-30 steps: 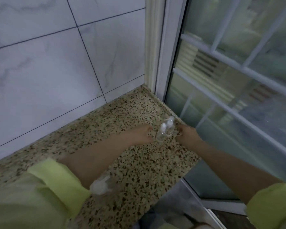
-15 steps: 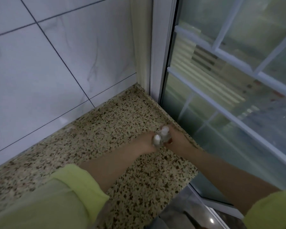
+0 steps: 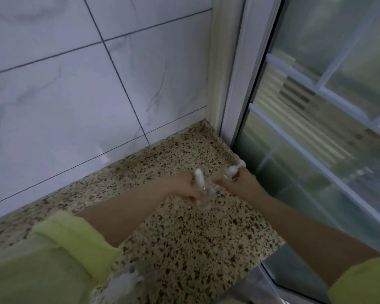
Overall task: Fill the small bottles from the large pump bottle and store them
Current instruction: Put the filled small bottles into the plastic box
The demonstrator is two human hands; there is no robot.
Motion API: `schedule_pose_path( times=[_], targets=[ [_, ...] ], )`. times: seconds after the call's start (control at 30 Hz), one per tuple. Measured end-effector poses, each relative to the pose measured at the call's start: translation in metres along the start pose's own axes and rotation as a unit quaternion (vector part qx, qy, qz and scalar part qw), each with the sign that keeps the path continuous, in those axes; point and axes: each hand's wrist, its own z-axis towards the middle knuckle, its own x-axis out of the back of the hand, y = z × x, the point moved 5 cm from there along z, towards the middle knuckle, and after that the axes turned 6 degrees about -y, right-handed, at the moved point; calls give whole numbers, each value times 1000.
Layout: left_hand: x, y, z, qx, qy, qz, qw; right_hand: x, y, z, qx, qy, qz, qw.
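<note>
— Hands where?
— Over speckled stone counter [image 3: 184, 238], near white window frame [image 3: 235, 84]. Left hand [image 3: 184, 185] gripping small clear bottle [image 3: 203, 189].
— Right hand [image 3: 239, 183]?
— Gripping another small bottle [image 3: 233, 171], closer to frame.

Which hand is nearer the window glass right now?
Right. The right hand, gripping a small bottle, sits at the ledge's edge beside the window glass; the left hand, holding another small bottle, is farther in over the speckled ledge.

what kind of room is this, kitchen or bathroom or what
Likely a kitchen or bathroom corner in a home, though I can't tell which: a speckled stone counter meets a marble-look tiled wall, with a white-framed window alongside.
</note>
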Motion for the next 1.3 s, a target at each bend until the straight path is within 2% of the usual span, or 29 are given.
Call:
schedule_pose_path(
  times=[0.17, 0.33, 0.57, 0.77, 1.0, 1.13, 1.3],
  targets=[
    [36, -37, -61, -13, 26, -60, 998, -23, -64, 4, 38, -58, 32, 997],
    [48, -97, -136, -31, 100, -230, 968, -71, -138, -1, 126, -130, 55, 982],
    [26, -164, -235, 1, 189, -278, 942, -151, -214, -15, 178, -260, 59, 947],
    [-21, -235, -320, 17, 277, -401, 873, -236, -269, -57, 207, -362, 9, 909],
    [-81, -312, -403, 65, 366, -478, 796, -332, -295, -117, 218, -406, -52, 886],
    [-104, -345, -435, 105, 376, -451, 803, -383, -299, -159, 216, -449, -82, 863],
    [-138, -400, -460, 131, 327, -412, 840, -456, -304, -208, 206, -441, -123, 865]
  ],
)
